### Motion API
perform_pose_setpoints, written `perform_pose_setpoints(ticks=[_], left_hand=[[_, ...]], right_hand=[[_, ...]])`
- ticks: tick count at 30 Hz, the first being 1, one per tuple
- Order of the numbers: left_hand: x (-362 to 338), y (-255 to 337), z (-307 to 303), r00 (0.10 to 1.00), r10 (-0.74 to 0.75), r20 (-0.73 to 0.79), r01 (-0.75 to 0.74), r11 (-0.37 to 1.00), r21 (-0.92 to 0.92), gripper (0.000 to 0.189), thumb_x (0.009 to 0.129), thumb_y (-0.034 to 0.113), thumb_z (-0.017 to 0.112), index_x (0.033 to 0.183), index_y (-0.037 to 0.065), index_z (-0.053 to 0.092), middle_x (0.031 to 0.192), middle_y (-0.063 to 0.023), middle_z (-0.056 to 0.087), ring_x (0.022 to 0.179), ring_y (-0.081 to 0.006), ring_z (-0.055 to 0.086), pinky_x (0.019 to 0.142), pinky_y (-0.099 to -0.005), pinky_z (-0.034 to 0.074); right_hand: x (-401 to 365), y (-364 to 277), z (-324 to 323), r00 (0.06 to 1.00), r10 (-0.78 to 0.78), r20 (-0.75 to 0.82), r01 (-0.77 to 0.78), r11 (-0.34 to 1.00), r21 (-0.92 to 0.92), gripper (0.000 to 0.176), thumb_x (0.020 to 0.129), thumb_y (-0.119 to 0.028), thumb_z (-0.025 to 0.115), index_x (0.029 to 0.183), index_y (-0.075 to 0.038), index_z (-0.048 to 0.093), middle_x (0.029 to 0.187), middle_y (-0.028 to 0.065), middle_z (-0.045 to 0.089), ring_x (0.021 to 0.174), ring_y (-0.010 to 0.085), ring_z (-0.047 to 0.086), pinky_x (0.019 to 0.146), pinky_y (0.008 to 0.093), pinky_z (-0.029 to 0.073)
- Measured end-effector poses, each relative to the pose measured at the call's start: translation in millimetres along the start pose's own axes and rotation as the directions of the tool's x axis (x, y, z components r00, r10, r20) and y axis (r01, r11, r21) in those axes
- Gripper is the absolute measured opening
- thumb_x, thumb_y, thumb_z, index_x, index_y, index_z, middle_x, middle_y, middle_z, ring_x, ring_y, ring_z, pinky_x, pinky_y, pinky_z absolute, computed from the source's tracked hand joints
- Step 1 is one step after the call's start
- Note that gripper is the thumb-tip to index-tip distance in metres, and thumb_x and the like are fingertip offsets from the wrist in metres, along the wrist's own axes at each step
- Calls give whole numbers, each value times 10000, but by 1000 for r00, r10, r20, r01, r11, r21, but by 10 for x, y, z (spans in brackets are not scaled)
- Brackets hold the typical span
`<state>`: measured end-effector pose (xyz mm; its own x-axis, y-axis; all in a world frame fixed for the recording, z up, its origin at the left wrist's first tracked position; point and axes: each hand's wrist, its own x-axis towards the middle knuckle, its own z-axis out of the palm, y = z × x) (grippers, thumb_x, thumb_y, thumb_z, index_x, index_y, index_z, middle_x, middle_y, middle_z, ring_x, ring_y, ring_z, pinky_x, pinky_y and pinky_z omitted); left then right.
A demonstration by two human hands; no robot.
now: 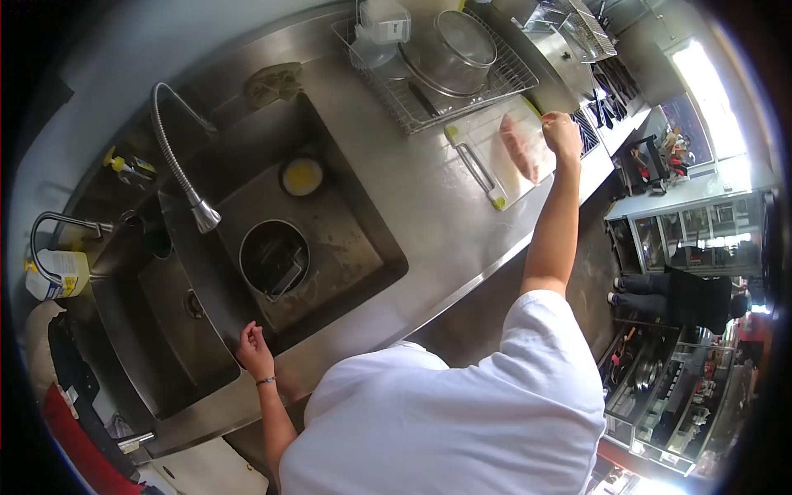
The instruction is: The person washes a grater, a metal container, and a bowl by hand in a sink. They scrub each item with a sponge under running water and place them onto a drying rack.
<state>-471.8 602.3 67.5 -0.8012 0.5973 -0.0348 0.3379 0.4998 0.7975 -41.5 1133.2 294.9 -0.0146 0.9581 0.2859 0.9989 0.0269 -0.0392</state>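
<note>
A white cutting board (480, 139) with green corners and a slotted handle lies on the steel counter. On it rests a long pink piece of raw meat or fish (519, 148). My right hand (562, 137) is at the board's far right edge, fingers curled closed; whatever they pinch, if anything, is too small or hidden to make out. My left hand (255, 350) hovers by the front rim of the sink, fingers loosely bent and apart, with nothing visible in it.
The double sink (363, 239) holds a dark round pot (275, 257) and a small bowl with yellow contents (302, 176). Above it hangs a spring faucet (206, 216). A wire dish rack (412, 115) carries a metal pot. Another person (685, 299) stands far right.
</note>
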Motion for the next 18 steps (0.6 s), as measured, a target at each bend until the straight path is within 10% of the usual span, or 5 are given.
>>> perform_pose_setpoints(ticks=[5, 9, 11, 13, 18], left_hand=[[-4, -54, 21, 1000, 10, -26, -10, 1000, -4, 189, 904, 146, 530, 1012, 13, 609, 798, -101, 673, 727, -159, 653, 640, -270, 504], [4, -48, 24, 999, 25, -28, -26, 999, -40, 193, 903, 153, 535, 1004, 10, 615, 791, -100, 672, 728, -162, 653, 647, -272, 502], [0, -26, 33, 999, 30, -38, -32, 997, -70, 195, 900, 159, 541, 995, 9, 620, 787, -103, 671, 729, -168, 655, 647, -275, 500], [4, -12, 6, 1000, 13, -24, -11, 997, 71, 185, 886, 175, 562, 981, 32, 633, 798, -113, 670, 724, -194, 654, 646, -297, 493], [11, 105, -52, 1000, 17, -4, -16, 982, 190, 174, 865, 162, 586, 995, 53, 628, 809, -87, 677, 719, -168, 649, 670, -309, 497]], right_hand=[[-600, -746, 189, 977, -215, -3, 201, 908, 368, 258, 755, -49, 542, 971, -119, 663, 927, 148, 653, 863, 298, 629, 772, 392, 486], [-1480, -1710, 751, 705, -555, 441, 182, 743, 644, 252, 810, -184, 542, 1042, -135, 627, 912, 141, 646, 871, 304, 614, 765, 385, 488], [-2033, -2137, 1071, 593, -753, 284, 446, 601, 663, 215, 806, -217, 536, 977, -154, 651, 900, 117, 649, 879, 303, 612, 762, 400, 491], [-2382, -2686, 849, 419, -733, 536, 389, 678, 624, 230, 783, -170, 576, 1000, -130, 640, 963, 122, 639, 911, 313, 599, 786, 396, 479], [-2726, -3681, 1350, 450, -892, 40, 430, 256, 866, 250, 762, -185, 597, 992, -96, 640, 1067, 155, 586, 987, 341, 551, 846, 421, 456]])
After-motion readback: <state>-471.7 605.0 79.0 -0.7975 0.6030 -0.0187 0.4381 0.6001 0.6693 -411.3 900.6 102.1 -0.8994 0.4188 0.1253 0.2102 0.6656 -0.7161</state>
